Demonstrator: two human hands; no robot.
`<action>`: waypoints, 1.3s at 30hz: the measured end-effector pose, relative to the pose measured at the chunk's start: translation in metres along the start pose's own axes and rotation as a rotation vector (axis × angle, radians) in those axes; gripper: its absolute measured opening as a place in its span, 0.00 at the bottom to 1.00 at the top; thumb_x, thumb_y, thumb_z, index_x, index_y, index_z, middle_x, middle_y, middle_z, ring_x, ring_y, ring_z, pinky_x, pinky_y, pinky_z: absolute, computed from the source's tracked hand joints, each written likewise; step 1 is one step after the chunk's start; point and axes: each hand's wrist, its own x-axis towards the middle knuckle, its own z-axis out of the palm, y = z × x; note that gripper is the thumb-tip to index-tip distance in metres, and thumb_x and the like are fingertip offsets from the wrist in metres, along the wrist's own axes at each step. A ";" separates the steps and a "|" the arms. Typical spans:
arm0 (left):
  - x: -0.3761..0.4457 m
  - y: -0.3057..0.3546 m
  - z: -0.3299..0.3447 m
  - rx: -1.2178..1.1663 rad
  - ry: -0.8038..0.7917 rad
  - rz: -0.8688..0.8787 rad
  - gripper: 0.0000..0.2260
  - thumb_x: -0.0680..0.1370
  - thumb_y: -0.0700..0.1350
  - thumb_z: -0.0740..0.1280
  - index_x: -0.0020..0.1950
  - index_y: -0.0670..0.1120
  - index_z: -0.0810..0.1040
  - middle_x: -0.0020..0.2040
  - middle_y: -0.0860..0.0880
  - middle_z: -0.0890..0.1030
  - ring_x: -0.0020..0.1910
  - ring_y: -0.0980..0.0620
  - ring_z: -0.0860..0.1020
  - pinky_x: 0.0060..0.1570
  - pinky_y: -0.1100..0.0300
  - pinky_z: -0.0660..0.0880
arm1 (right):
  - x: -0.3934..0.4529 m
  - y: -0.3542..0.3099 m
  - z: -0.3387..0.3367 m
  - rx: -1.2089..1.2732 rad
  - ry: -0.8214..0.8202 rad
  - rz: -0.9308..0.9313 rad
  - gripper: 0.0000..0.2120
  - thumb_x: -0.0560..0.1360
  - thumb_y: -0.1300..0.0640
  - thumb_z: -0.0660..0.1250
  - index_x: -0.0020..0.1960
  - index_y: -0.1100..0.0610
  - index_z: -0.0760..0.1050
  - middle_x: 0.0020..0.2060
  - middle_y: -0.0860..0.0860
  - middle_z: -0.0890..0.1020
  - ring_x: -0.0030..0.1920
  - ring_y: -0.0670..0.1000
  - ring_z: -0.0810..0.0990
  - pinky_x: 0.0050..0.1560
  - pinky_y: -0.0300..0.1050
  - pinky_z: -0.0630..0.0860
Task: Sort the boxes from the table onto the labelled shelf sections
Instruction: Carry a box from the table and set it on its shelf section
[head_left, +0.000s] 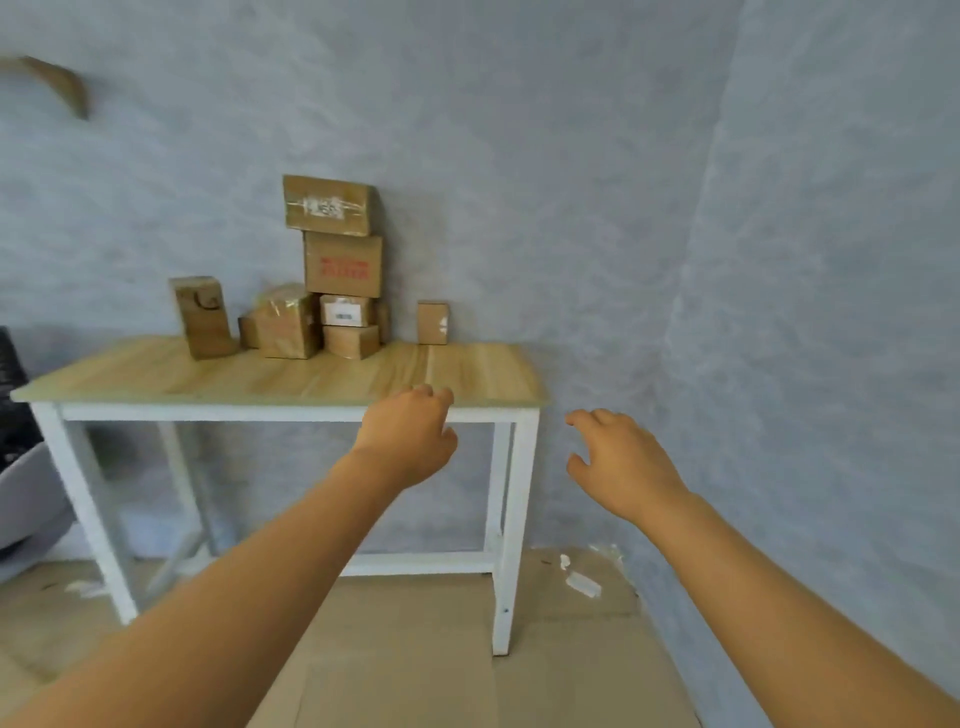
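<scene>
Several brown cardboard boxes stand at the back of a wooden table (156, 374) with white legs. A box with a white label (327, 205) tops a stack, over a box with red print (344, 264). Below sit a small white-labelled box (344, 310) and a plain box (350, 341). A tape-wrapped box (283, 322), a tall box (202, 317) and a small lone box (432, 322) stand beside them. My left hand (410, 436) hovers at the table's front edge, fingers loosely curled, empty. My right hand (618, 462) hangs in the air right of the table, fingers relaxed, empty. No shelf is in view.
A grey wall runs behind the table and forms a corner at the right. Flat cardboard sheets (415, 649) cover the floor. A dark object and a grey chair (26, 493) sit at the left edge. A brown shape (62, 83) blurs at the top left.
</scene>
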 end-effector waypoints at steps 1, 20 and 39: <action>0.012 -0.013 0.003 0.021 -0.001 -0.028 0.18 0.81 0.51 0.60 0.70 0.47 0.71 0.62 0.46 0.77 0.60 0.45 0.75 0.53 0.52 0.75 | 0.022 -0.003 0.008 0.006 -0.010 -0.025 0.24 0.81 0.52 0.60 0.76 0.53 0.64 0.70 0.53 0.72 0.68 0.57 0.70 0.64 0.50 0.70; 0.200 -0.307 0.056 0.190 0.051 -0.312 0.18 0.80 0.50 0.60 0.69 0.49 0.71 0.60 0.49 0.78 0.59 0.48 0.76 0.50 0.56 0.73 | 0.387 -0.182 0.114 0.141 -0.022 -0.349 0.21 0.80 0.54 0.61 0.72 0.52 0.68 0.67 0.51 0.73 0.65 0.55 0.73 0.60 0.49 0.74; 0.467 -0.481 0.110 0.002 0.121 -0.449 0.20 0.80 0.52 0.61 0.72 0.50 0.69 0.65 0.49 0.76 0.63 0.46 0.75 0.58 0.49 0.76 | 0.704 -0.217 0.175 0.417 0.021 -0.208 0.23 0.79 0.52 0.66 0.73 0.53 0.68 0.67 0.53 0.75 0.65 0.55 0.75 0.62 0.49 0.73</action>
